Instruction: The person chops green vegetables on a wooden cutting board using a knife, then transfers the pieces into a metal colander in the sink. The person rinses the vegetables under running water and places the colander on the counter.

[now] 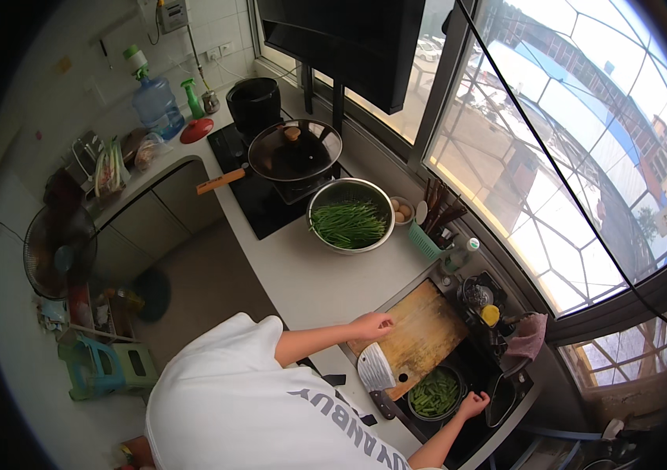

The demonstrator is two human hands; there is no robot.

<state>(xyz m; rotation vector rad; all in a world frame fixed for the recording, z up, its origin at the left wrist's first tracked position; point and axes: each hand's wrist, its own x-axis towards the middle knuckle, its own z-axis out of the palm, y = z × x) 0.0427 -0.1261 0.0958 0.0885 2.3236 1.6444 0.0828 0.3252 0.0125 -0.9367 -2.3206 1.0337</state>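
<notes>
- Long axis of the cutting board (427,321): it runs from lower left to upper right, on the right side of the view, with 1 dark hole near its lower end.
- The knife (376,366) lies along the board's lower-left edge, its broad pale blade toward the top of the view, its dark handle toward the bottom.
- Cut green pieces (433,394) fill a round pot (414,412) just below the board; longer green stems (349,225) lie in a metal bowl (383,197) on the white tabletop (294,278).
- Grey capital lettering (341,417) crosses the white T-shirt (231,392), upside down in this view.
- Left hand (372,325): forearm nearly level, hand over the board's left part, fingers curled inward; I cannot tell whether they pinch anything.
- Right hand (473,405): forearm rising from the lower edge, hand just right of the pot, fingers bent; their grip is too small to tell.
</notes>
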